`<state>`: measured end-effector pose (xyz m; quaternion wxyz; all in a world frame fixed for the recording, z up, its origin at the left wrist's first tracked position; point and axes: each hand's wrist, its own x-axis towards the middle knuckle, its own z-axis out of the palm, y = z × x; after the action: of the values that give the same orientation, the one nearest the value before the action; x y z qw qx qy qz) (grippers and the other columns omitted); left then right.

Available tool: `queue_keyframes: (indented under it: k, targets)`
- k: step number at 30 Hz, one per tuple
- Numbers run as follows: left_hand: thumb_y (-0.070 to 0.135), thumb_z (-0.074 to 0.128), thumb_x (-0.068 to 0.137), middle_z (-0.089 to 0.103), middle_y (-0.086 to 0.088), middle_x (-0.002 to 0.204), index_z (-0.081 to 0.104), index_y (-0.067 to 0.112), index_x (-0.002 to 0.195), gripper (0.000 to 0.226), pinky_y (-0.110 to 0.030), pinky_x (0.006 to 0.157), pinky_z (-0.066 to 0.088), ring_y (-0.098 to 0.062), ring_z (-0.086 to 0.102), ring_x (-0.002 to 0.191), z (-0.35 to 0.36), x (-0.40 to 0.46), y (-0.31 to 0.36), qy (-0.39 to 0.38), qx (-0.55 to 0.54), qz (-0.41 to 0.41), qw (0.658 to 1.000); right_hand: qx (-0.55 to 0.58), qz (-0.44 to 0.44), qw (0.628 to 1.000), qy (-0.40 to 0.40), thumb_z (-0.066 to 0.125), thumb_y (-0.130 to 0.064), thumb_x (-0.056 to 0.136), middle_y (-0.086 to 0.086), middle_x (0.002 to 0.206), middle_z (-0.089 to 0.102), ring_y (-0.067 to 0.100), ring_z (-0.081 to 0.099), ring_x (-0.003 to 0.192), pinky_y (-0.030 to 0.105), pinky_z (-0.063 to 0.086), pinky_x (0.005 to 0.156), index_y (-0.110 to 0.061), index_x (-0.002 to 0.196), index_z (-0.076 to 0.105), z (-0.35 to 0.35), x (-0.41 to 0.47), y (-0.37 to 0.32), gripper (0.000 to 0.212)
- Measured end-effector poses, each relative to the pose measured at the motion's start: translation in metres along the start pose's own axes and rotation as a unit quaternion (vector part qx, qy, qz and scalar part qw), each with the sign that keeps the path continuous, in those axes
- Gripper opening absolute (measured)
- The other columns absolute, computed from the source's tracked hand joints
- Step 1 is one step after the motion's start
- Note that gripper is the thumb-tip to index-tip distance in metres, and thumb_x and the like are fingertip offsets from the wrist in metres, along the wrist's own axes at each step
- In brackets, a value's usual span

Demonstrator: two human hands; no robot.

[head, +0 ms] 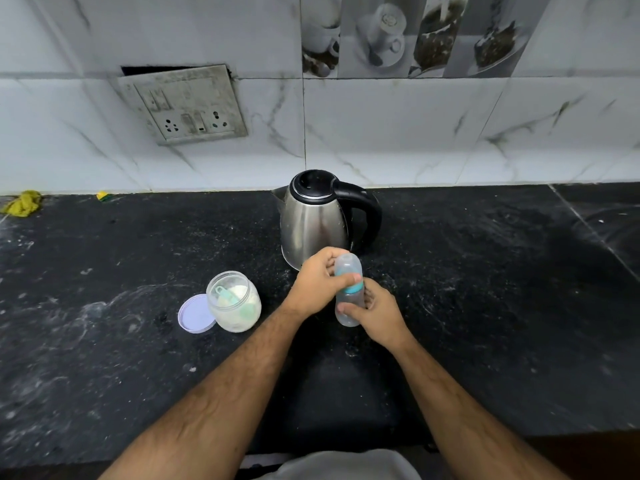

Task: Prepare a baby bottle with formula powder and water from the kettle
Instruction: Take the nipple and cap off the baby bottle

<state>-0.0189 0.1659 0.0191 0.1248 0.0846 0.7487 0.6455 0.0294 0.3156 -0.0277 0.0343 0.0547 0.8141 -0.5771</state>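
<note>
The right hand [375, 315] is wrapped around the lower body of a clear plastic baby bottle [349, 308], fingers curled closed on it from the far side and the thumb pressing the near side. The left hand [317, 284] is closed on the upper part, thumb laid across the teal screw collar [354, 289] just below the translucent domed cap [347, 266]. The bottle is held in the air, above the black speckled stone table [485, 289], tilted slightly with its cap toward the wall. I cannot tell whether anything is inside it yet.

The step in hand looks like unscrewing the top so the bottle can be filled. To do it well, the right hand should hold the body firm and upright while the left turns the collar alone, not the loose cap above it; squeezing the soft body too hard would make it flex and bind the thread.

Just behind the hands stands a stainless steel electric kettle [313, 223] with a black lid and handle, its spout pointing left. To the left of the left forearm sits an open clear round jar of white formula powder [233, 301] with a mint green scoop [227, 296] resting in it, and its pale lilac lid [195, 315] leans against the jar's left side. Once off, the top is best set down clean side up, well apart from the dusty patches of the table.
</note>
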Motion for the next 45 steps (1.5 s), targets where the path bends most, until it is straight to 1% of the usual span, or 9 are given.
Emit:
queue_keyframes:
  k: [5, 11, 17, 22, 28, 36, 39, 42, 45]
  targets:
    - [0.012, 0.082, 0.078, 0.073, -0.007, 0.106, 0.062, 0.011, 0.113, 0.04, -0.032, 0.085, 0.059, -0.02, 0.072, 0.098, 0.012, -0.003, 0.007, 0.042, -0.029, 0.013, 0.999, 0.003, 0.007, 0.998, 0.064, 0.083, -0.018, 0.075, -0.003, 0.095, 0.074, 0.01, 0.071, 0.089, 0.038, 0.059, 0.085, -0.02, 0.108, 0.067, 0.005, -0.004, -0.004, 0.037]
    - [0.012, 0.082, 0.076, 0.075, -0.005, 0.105, 0.064, 0.015, 0.109, 0.038, -0.032, 0.086, 0.057, -0.019, 0.071, 0.099, 0.011, 0.0, 0.012, 0.104, -0.086, 0.021, 0.991, -0.023, 0.031, 0.995, 0.093, 0.085, -0.023, 0.074, -0.006, 0.103, 0.071, 0.011, 0.068, 0.096, 0.036, 0.057, 0.089, -0.02, 0.114, 0.063, 0.002, -0.009, 0.009, 0.046]
    - [0.015, 0.085, 0.073, 0.073, 0.003, 0.104, 0.066, 0.02, 0.111, 0.043, -0.029, 0.09, 0.054, -0.015, 0.068, 0.102, 0.001, -0.005, -0.014, 0.143, -0.024, 0.001, 0.989, -0.021, 0.053, 0.988, 0.144, 0.084, -0.02, 0.074, -0.005, 0.106, 0.068, 0.013, 0.066, 0.099, 0.035, 0.056, 0.089, -0.02, 0.112, 0.059, -0.016, -0.013, 0.014, 0.046]
    - [0.015, 0.084, 0.074, 0.069, 0.011, 0.101, 0.065, 0.02, 0.116, 0.047, -0.008, 0.081, 0.048, 0.002, 0.064, 0.089, 0.003, -0.017, -0.041, 0.102, 0.105, -0.031, 0.989, -0.015, 0.042, 0.991, 0.13, 0.084, -0.019, 0.075, -0.01, 0.104, 0.067, 0.007, 0.065, 0.097, 0.025, 0.053, 0.083, -0.019, 0.115, 0.059, -0.027, -0.016, 0.01, 0.047]
    - [0.016, 0.085, 0.071, 0.068, 0.004, 0.113, 0.062, 0.02, 0.125, 0.058, -0.03, 0.097, 0.049, -0.012, 0.064, 0.102, -0.001, -0.019, -0.064, 0.077, 0.203, -0.07, 0.974, -0.021, 0.041, 0.992, 0.115, 0.085, -0.018, 0.075, -0.008, 0.108, 0.067, 0.008, 0.065, 0.1, 0.019, 0.05, 0.083, -0.021, 0.115, 0.059, -0.03, -0.017, 0.011, 0.048]
    - [0.019, 0.084, 0.071, 0.068, 0.003, 0.12, 0.059, 0.02, 0.131, 0.064, -0.034, 0.103, 0.047, -0.013, 0.062, 0.11, 0.001, -0.02, -0.07, 0.079, 0.237, -0.069, 0.966, -0.032, 0.04, 0.994, 0.098, 0.085, -0.019, 0.075, -0.007, 0.114, 0.066, 0.009, 0.064, 0.105, 0.026, 0.053, 0.09, -0.02, 0.12, 0.058, -0.031, -0.016, 0.014, 0.053]
    - [0.022, 0.086, 0.069, 0.064, 0.002, 0.129, 0.053, 0.02, 0.138, 0.076, -0.034, 0.107, 0.044, -0.015, 0.059, 0.119, 0.001, -0.019, -0.071, 0.071, 0.242, -0.073, 0.965, -0.032, 0.042, 0.994, 0.091, 0.085, -0.019, 0.075, -0.006, 0.117, 0.066, 0.01, 0.063, 0.107, 0.025, 0.051, 0.091, -0.019, 0.122, 0.057, -0.031, -0.015, 0.014, 0.055]
    - [0.025, 0.089, 0.068, 0.056, 0.001, 0.138, 0.045, 0.017, 0.146, 0.09, -0.034, 0.109, 0.043, -0.014, 0.053, 0.126, -0.001, -0.022, -0.068, 0.063, 0.232, -0.068, 0.968, -0.025, 0.044, 0.995, 0.088, 0.086, -0.02, 0.073, -0.005, 0.116, 0.067, 0.01, 0.064, 0.107, 0.031, 0.054, 0.094, -0.02, 0.121, 0.058, -0.03, -0.014, 0.016, 0.055]
    - [0.034, 0.084, 0.073, 0.057, 0.002, 0.134, 0.05, 0.017, 0.141, 0.078, -0.033, 0.106, 0.045, -0.012, 0.055, 0.12, -0.005, -0.027, -0.065, 0.099, 0.231, -0.017, 0.968, -0.013, 0.038, 0.996, 0.079, 0.085, -0.02, 0.074, -0.006, 0.112, 0.069, 0.009, 0.066, 0.104, 0.029, 0.055, 0.091, -0.022, 0.119, 0.059, -0.03, -0.015, 0.016, 0.052]
